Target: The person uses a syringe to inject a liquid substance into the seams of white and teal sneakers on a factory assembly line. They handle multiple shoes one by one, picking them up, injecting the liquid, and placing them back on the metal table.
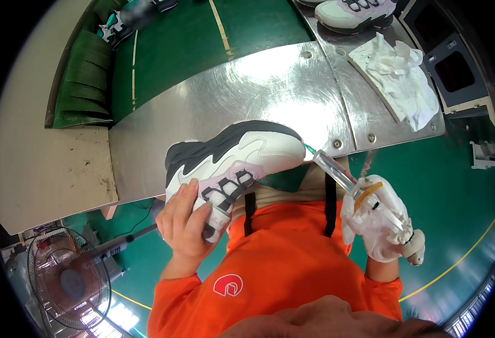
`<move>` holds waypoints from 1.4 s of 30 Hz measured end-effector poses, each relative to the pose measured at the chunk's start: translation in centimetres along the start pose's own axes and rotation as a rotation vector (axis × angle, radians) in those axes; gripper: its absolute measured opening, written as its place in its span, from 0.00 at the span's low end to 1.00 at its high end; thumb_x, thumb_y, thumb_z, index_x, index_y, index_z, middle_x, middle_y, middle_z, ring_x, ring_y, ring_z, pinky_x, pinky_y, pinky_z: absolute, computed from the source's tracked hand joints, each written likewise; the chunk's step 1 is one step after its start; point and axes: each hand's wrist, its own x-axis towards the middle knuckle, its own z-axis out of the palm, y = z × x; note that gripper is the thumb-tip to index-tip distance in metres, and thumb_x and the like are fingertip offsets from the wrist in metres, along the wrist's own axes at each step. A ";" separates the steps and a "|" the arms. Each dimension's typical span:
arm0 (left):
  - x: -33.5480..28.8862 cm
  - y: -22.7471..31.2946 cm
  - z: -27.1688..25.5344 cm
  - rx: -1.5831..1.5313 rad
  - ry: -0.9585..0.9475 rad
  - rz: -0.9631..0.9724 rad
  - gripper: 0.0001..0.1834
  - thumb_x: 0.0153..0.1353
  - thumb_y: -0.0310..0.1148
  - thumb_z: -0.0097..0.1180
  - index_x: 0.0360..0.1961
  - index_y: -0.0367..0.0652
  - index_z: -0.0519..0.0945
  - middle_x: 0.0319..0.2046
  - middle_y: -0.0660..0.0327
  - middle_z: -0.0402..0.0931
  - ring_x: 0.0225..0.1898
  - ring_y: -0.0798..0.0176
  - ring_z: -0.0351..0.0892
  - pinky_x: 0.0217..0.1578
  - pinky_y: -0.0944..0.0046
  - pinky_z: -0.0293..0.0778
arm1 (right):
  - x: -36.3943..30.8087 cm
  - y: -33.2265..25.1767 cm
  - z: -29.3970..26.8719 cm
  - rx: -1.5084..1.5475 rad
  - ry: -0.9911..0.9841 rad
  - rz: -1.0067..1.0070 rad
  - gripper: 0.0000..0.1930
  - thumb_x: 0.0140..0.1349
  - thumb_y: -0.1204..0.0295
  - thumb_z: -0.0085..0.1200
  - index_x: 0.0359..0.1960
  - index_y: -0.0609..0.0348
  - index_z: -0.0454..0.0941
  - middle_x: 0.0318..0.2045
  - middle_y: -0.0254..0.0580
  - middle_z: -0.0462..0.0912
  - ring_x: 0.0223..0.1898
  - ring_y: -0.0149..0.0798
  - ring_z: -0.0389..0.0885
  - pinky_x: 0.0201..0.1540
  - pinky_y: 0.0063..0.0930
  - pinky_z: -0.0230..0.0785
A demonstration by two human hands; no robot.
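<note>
Head view: I see the left hand [184, 228] with its grip closed on the ankle end of a white, black and lilac shoe [261, 151]. Shoe held tilted over the near edge of the metal table [146, 135], dark sole to the far side, toe to the right. Right hand [374, 217], white-gloved, grip wrapped round a clear syringe [333, 168]. Green tip [310, 149] at the toe; I cannot tell whether it touches. Farther right, crumpled white tissue [396, 70]; second shoe [351, 14] beyond.

Prob. shoe wkshp: conveyor belt [174, 62] w/ sneakers [114, 35].
</note>
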 end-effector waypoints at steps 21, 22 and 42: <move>3.5 -1.7 -1.3 -0.179 -0.101 -0.028 0.31 0.34 0.29 0.76 0.43 0.43 0.74 0.52 0.53 0.79 0.44 0.51 0.78 0.43 0.58 0.68 | -0.5 1.5 1.4 -0.304 -0.115 -0.097 0.52 0.27 0.67 0.73 0.62 0.70 0.64 0.48 0.53 0.77 0.35 0.39 0.80 0.41 0.27 0.73; 4.1 -1.9 -1.4 -0.195 -0.129 -0.041 0.31 0.34 0.29 0.76 0.42 0.43 0.74 0.52 0.53 0.79 0.44 0.51 0.78 0.43 0.58 0.68 | -0.4 1.8 1.2 -0.279 -0.115 -0.081 0.54 0.24 0.69 0.74 0.62 0.70 0.64 0.49 0.52 0.77 0.35 0.38 0.80 0.41 0.27 0.73; 13.2 -6.4 1.4 -0.456 -0.551 -0.224 0.39 0.33 0.23 0.76 0.50 0.38 0.71 0.42 0.56 0.77 0.43 0.60 0.77 0.48 0.63 0.73 | 4.7 7.8 -4.2 -0.507 -0.306 -0.279 0.42 0.37 0.67 0.73 0.58 0.59 0.67 0.50 0.52 0.77 0.40 0.40 0.74 0.44 0.32 0.70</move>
